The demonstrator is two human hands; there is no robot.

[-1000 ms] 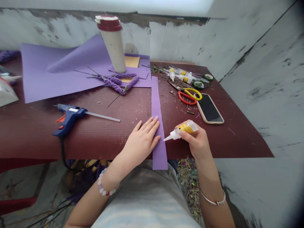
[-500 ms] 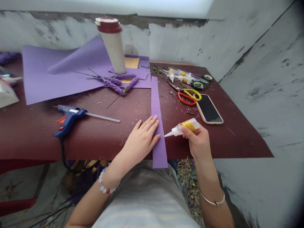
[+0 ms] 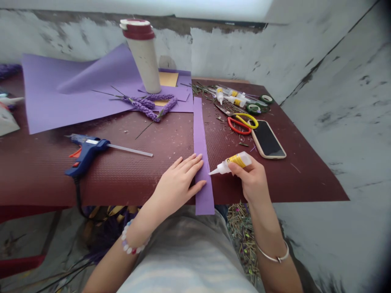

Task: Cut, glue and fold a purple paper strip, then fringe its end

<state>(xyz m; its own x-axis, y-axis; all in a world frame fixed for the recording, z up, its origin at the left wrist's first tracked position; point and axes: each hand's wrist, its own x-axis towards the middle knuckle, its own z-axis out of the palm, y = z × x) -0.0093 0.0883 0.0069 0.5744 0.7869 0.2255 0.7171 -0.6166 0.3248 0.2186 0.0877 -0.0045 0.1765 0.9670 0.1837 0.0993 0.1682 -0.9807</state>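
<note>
A long purple paper strip lies lengthwise away from me, its near end hanging past the table's front edge. My left hand is open, its fingers stretched out flat with the tips resting on the strip. In my right hand is a small glue bottle with a yellow label. The bottle is tilted to the left, and its white nozzle points at the strip's right edge, at or very close to the paper. Whether glue is coming out cannot be made out.
Left of the strip lies a blue glue gun with its cord. Behind are a cup, purple paper and lavender-like sprigs. To the right are scissors, a phone, more glue bottles and green tape.
The bottle in my right hand has shifted slightly left, its nozzle nearer the strip's edge. My left hand has slid a little toward me along the strip. The whole view has drifted slightly.
</note>
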